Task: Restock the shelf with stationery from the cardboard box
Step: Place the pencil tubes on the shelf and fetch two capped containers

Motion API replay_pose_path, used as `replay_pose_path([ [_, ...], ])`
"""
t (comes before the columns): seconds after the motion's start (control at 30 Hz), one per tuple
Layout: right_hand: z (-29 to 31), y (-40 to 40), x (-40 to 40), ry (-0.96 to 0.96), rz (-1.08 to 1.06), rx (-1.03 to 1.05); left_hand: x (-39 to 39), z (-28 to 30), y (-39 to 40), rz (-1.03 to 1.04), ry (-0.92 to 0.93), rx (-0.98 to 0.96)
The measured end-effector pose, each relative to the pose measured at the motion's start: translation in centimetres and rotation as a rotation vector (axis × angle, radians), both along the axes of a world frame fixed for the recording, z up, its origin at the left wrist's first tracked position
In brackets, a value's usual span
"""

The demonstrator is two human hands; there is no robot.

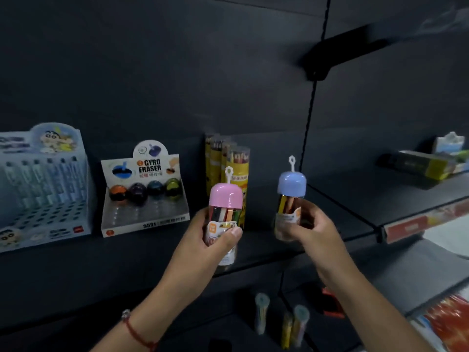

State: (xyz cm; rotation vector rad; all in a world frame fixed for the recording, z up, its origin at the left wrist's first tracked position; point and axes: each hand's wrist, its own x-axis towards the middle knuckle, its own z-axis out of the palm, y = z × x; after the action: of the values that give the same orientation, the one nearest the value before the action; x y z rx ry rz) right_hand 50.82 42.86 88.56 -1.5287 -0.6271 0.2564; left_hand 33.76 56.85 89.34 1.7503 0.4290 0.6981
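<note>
My left hand [215, 237] grips a clear tube of coloured pencils with a pink domed cap [225, 196], held upright just in front of the dark shelf [152, 252]. My right hand [308, 224] grips a second such tube with a blue domed cap [291, 184], slightly tilted, to the right of the first. Both tubes hang above the shelf's front edge, in front of several tall yellow pencil tubes [237, 163] that stand at the shelf's back. The cardboard box is out of view.
A gyro eraser display box [144, 196] and a pale blue pen display [43, 189] stand on the shelf to the left. A neighbouring shelf [406, 199] at the right holds packaged goods [431, 163]. More capped tubes [299, 323] stand on the lower shelf below.
</note>
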Motion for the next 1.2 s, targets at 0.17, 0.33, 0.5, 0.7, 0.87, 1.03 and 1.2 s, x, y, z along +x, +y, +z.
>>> replay_pose_path([
  [0.17,0.2,6.0,6.9,-0.047,0.145,-0.070,2.8,-0.8,-1.2,0.104,-0.090,-0.027],
  [0.33,-1.2,12.2,11.0,-0.120,0.245,-0.116,3.3,-2.0,-1.7,0.198,-0.135,-0.042],
  [0.5,-1.3,17.1,13.7,-0.222,0.272,-0.202,3.6,-2.1,-1.8,0.231,-0.141,-0.024],
  [0.7,-1.6,19.9,14.7,-0.338,0.208,-0.268,3.5,-2.6,-1.5,0.239,-0.092,0.023],
  [0.87,-0.8,19.2,14.5,-0.300,0.264,-0.285,3.6,-2.4,-1.9,0.252,-0.090,0.030],
  [1.03,0.8,12.2,12.2,-0.209,0.179,-0.193,3.4,-2.0,-2.1,0.237,-0.113,-0.004],
  [1.2,1.5,1.8,4.3,-0.089,0.419,-0.100,5.2,-2.0,-3.4,0.184,-0.175,-0.052],
])
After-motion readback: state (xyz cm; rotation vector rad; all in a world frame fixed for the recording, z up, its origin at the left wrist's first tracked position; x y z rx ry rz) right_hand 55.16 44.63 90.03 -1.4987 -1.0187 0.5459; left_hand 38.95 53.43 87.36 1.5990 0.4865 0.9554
